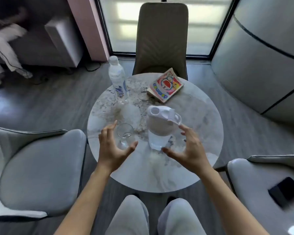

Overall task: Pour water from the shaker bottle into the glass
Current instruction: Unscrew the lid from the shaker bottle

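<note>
A clear shaker bottle point(159, 129) with a white flip lid stands upright on the round marble table point(202, 116), with water in its lower part. To its left stands an empty clear glass point(124, 134). My left hand point(112, 148) is open, its fingers curved around the near side of the glass; I cannot tell whether it touches it. My right hand point(189, 150) is open too, spread just right of and in front of the shaker bottle, apart from it.
A plastic water bottle point(117, 77) stands at the table's far left edge. A colourful comic book point(165, 85) lies at the far side. Chairs surround the table; a dark phone point(286, 190) lies on the right chair. A person sits at far left.
</note>
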